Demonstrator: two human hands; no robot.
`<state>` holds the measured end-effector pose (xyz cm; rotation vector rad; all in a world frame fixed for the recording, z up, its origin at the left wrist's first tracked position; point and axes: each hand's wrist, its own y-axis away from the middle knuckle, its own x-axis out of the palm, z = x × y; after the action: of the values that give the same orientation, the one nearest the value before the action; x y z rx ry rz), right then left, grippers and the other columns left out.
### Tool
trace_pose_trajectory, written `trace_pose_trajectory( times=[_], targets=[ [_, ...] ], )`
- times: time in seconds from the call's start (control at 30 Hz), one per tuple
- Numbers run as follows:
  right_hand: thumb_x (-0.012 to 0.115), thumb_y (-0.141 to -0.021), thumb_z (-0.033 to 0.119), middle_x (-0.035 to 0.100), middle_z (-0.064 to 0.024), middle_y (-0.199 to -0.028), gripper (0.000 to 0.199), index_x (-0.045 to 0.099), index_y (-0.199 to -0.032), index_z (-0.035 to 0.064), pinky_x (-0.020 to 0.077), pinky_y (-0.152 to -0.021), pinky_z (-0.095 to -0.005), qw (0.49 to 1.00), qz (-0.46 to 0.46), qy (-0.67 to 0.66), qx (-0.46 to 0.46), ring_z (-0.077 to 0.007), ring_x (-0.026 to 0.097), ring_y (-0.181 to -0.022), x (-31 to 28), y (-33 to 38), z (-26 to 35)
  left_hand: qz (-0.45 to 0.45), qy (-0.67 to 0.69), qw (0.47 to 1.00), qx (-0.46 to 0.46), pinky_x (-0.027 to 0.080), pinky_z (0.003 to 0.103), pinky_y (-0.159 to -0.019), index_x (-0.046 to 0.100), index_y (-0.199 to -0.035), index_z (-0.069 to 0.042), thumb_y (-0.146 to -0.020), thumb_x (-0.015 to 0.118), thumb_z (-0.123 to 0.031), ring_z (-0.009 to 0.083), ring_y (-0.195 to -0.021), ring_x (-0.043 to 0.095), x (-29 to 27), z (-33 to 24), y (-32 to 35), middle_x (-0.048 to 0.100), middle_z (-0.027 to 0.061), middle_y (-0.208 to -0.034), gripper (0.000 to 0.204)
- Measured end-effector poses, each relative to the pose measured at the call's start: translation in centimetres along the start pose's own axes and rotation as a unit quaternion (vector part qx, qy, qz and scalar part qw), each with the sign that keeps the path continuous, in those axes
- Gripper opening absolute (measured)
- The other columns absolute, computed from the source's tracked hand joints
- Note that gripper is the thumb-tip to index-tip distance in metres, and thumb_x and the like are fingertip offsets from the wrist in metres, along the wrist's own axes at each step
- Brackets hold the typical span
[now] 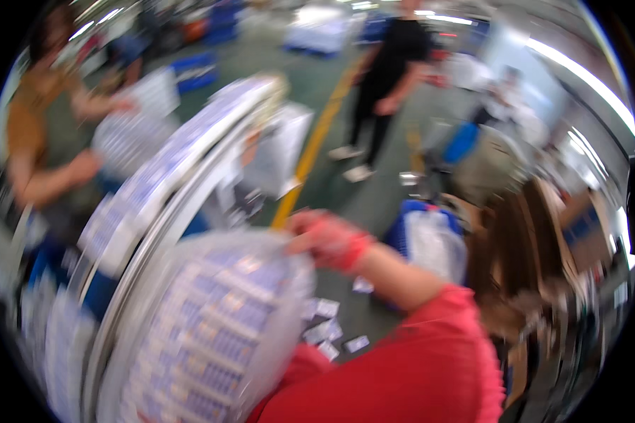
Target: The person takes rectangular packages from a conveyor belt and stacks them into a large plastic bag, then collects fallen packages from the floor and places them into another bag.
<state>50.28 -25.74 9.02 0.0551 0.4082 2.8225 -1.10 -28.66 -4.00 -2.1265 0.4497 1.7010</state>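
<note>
My right hand, in a thin reddish glove, reaches up from a red sleeve. Its fingers are closed on the upper right edge of a large clear plastic bag. Rows of small white and blue-purple boxes show through the plastic, blurred by motion. This bag stands close in front of me, against the metal rail of a long bench. My left hand does not show; the bag may hide it.
Many similar packs line the bench. Across it, a person holds another clear bag. Someone in black stands ahead. Small cards litter the floor beside a blue crate. Cardboard stands at right.
</note>
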Motion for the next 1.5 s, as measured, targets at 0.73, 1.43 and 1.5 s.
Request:
trace_pose_trajectory(
  times=[0.73,1.43,1.5],
  targets=[
    [0.054,-0.065,0.055,0.049,-0.0137,-0.109,0.072,0.033,-0.123,0.0184,0.0375,-0.082,-0.0331,0.474,0.528,0.704,-0.032,-0.0259,0.050,-0.096,8.6,-14.5,1.5,0.350,0.328,0.877,0.024,0.035,0.027,-0.085,0.032,-0.124,-0.015,-0.080,0.046,-0.037,0.0223,-0.102,0.046,-0.3,-15.4,-25.1,0.045,0.0128,-0.115,0.051],
    [0.056,-0.066,0.045,0.051,-0.0095,-0.095,0.048,0.052,-0.096,0.0066,0.0424,-0.072,-0.0378,0.381,0.621,0.608,-0.315,-0.0269,0.052,-0.087,28.5,-3.2,-6.8,-0.054,0.193,0.977,0.068,0.035,0.022,-0.038,0.059,-0.076,-0.015,-0.059,0.059,-0.009,0.0131,-0.041,0.046,-8.4,-5.6,1.5,0.044,-0.0032,-0.045,0.018],
    [0.056,-0.067,0.046,0.051,-0.0097,-0.100,0.051,0.051,-0.100,0.0067,0.0415,-0.076,-0.0368,0.374,0.665,0.576,-0.294,-0.0262,0.050,-0.092,29.2,-3.8,-5.9,0.022,0.380,0.922,0.066,0.036,0.023,-0.038,0.060,-0.077,-0.013,-0.060,0.059,-0.006,0.0127,-0.040,0.045,-10.5,-2.7,2.5,0.043,-0.0029,-0.044,0.019]
  ],
)
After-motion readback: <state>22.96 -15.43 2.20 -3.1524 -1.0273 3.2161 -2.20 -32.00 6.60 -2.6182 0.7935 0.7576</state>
